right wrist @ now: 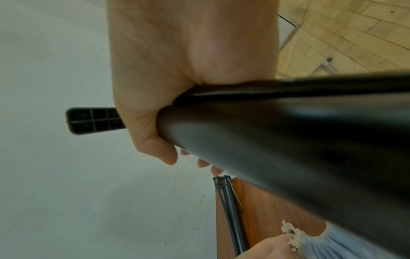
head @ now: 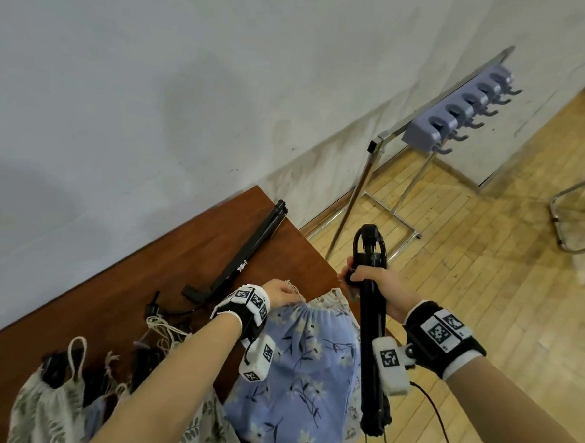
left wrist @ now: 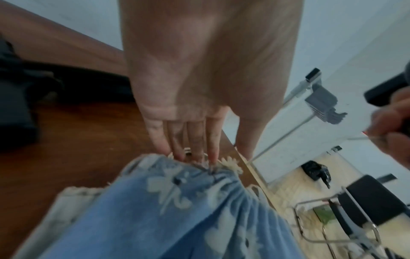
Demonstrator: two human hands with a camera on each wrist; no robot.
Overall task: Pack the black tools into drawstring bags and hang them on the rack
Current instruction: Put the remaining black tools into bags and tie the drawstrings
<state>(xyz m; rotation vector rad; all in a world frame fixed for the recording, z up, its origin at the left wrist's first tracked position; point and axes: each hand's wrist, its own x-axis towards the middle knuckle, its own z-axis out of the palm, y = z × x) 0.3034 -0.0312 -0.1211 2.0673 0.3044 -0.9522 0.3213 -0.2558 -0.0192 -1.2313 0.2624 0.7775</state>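
Note:
My left hand pinches the gathered mouth of a blue floral drawstring bag that hangs over the table's near corner. In the left wrist view the left hand has its fingertips and thumb on the bag's rim and frayed cord. My right hand grips a long black tool, held upright off the table's edge beside the bag. From the right wrist the right hand is wrapped round the tool's thick shaft. A second black tool lies on the table.
The brown table also carries leaf-print bags, loose cords and small black parts at the left. A metal rack with purple hooks stands by the wall on the wooden floor. A metal chair frame is at the far right.

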